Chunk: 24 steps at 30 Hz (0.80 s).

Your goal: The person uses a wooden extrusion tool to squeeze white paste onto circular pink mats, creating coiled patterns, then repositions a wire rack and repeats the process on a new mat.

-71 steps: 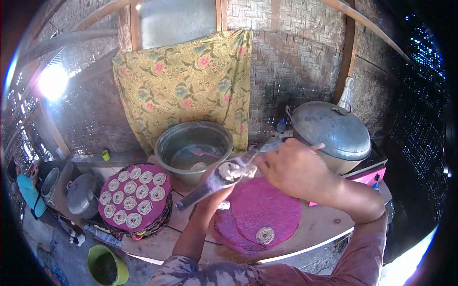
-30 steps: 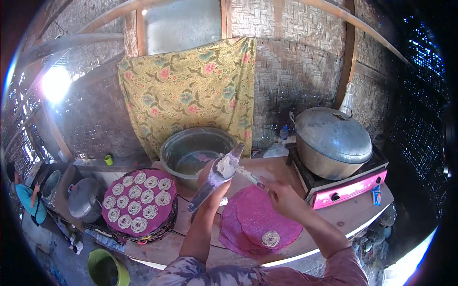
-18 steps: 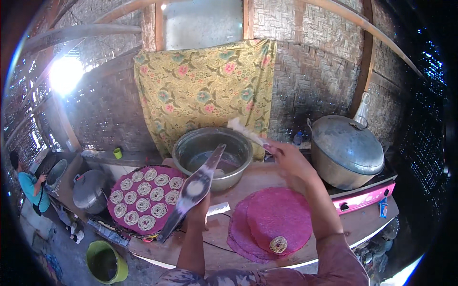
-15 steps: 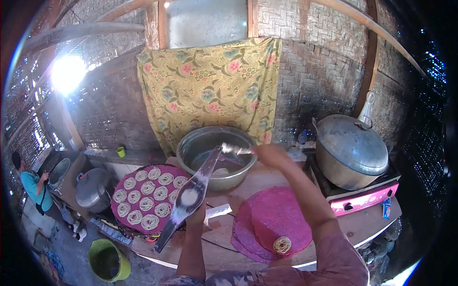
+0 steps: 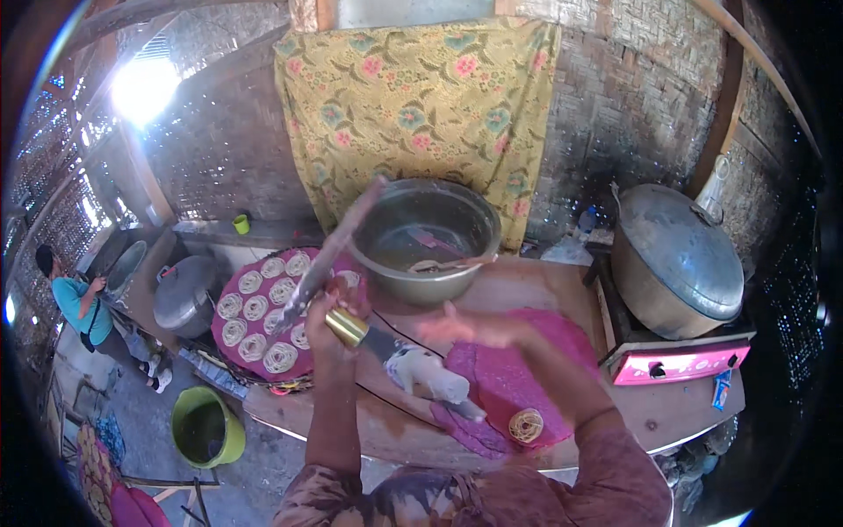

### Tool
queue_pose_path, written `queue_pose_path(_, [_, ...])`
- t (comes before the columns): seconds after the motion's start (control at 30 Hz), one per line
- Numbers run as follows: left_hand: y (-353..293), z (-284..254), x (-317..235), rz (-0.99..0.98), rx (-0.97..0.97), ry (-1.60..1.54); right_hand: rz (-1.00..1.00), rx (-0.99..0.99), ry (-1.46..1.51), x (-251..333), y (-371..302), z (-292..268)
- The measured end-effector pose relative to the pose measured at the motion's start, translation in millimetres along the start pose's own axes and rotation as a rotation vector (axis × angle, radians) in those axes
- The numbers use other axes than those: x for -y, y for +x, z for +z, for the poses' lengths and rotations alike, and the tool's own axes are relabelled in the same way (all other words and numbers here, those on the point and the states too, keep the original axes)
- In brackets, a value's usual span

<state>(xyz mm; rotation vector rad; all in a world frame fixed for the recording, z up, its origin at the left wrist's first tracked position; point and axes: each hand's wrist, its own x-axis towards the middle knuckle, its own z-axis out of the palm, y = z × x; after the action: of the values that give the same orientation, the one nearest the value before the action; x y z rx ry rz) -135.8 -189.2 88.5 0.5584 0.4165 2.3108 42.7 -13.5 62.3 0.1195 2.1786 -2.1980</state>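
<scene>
My left hand (image 5: 327,316) grips a noodle press (image 5: 342,230), a long dough-smeared wooden bar with a brass cylinder (image 5: 347,326) sticking out of it. Below the cylinder is a dark piece with a whitened, doughy end (image 5: 435,379); I cannot tell whether it is joined on. My right hand (image 5: 470,327), slightly blurred, hangs to the right with fingers apart and nothing in it. A stick-like utensil (image 5: 457,263) rests across the near rim of the large metal basin (image 5: 492,230). Under my right forearm lie pink round mats (image 5: 549,369), with one noodle coil (image 5: 526,425) on them.
At left, a pink round tray (image 5: 230,303) bears several noodle coils. A lidded pot (image 5: 186,299) stands beyond it, a green bucket (image 5: 206,430) on the floor. A big lidded pot (image 5: 672,263) sits on a pink-fronted stove (image 5: 680,364). A person in teal (image 5: 81,303) stands far left.
My right hand has let go of the doughy stick, now across the basin, and come nearer. My left hand has turned the press so its brass cylinder shows. The view has shifted.
</scene>
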Motion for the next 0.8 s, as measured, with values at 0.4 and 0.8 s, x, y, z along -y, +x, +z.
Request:
queue_pose_path(0.4, [-55, 10, 171, 0.144, 0.561, 1.481, -0.311, -0.834, 0.817, -64, -260, 78])
queue_pose_path(0.8, [-111, 91, 204, -0.531, 1.385, 1.330, 0.049, -0.989, -0.932, 14, -301, 93])
